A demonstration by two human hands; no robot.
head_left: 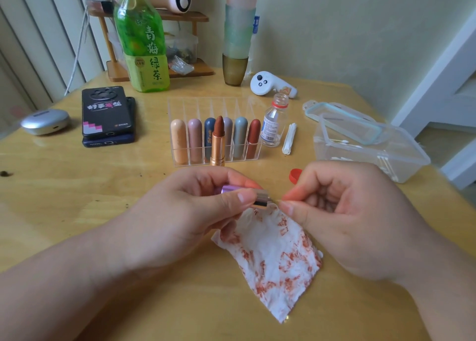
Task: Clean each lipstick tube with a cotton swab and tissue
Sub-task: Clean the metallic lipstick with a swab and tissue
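From my remote seat I see the left hand [195,206] curled round a lipstick tube [258,197]. The thumb is on the near side and the fingers are wrapped over the far side. The purple body sits inside the grip, and the silver end sticks out past the fingertips toward the other hand. The right hand [342,212] has its thumb and forefinger pinched tight on a thin white cotton swab [277,200]. Only a sliver of it shows, right at the tube's silver mouth, and the remaining fingers are folded into the palm. I cannot tell whether the swab's tip is inside the tube or only touching its rim. Just beneath both sets of fingertips lies a tissue [273,250] blotched with red-orange smears. Its top edge runs up under the tube and behind the left fingers, and I cannot tell whether they grip it. Beyond the left fingertips stands an uncapped lipstick [218,142] with a gold base, touching the front of a clear rack [206,103] holding six capped sticks. Beyond the right knuckles lies a red cap [295,175], partly hidden. Farther out are a small clear bottle [274,123] without a lid and a white paper-wrapped bundle [289,139]. Out past the right hand sits an open plastic box [373,157] of swabs.
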